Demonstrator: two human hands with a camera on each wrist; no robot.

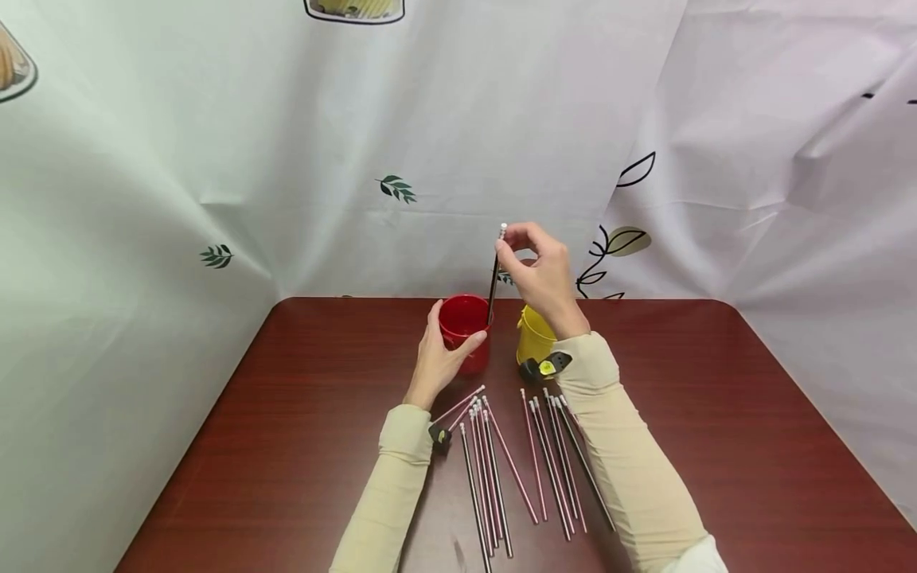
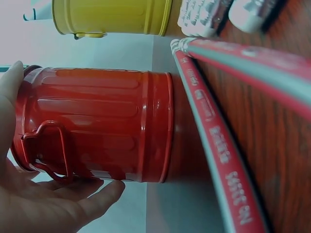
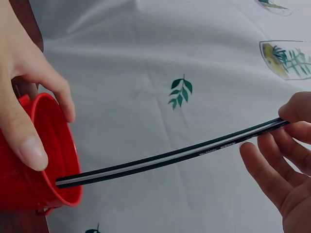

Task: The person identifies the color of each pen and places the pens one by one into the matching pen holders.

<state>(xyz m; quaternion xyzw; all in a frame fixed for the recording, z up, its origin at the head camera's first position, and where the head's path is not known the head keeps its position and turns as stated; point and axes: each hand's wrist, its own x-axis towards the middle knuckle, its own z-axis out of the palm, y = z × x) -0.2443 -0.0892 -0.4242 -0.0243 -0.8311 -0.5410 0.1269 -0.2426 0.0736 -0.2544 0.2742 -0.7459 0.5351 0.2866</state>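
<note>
A small red metal bucket (image 1: 476, 363) stands upright near the back of the table. My left hand (image 1: 435, 360) grips it from the left side, thumb at its near rim and fingers round the far side. Above and to the right, my right hand (image 1: 539, 274) pinches a black striped pencil (image 3: 170, 155) near its white-tipped upper end. That pencil slants down, and its lower end is at the bucket's mouth, just inside the rim in the right wrist view. The bucket's wire handle (image 2: 63, 150) shows in the left wrist view.
A yellow bucket (image 1: 533, 338) stands right of the red one, partly behind my right wrist. Pink-red and black pencils lie in a left group (image 1: 489, 477) and a right group (image 1: 555, 461) on the brown table (image 1: 301, 446). A patterned white cloth (image 1: 458, 143) hangs behind.
</note>
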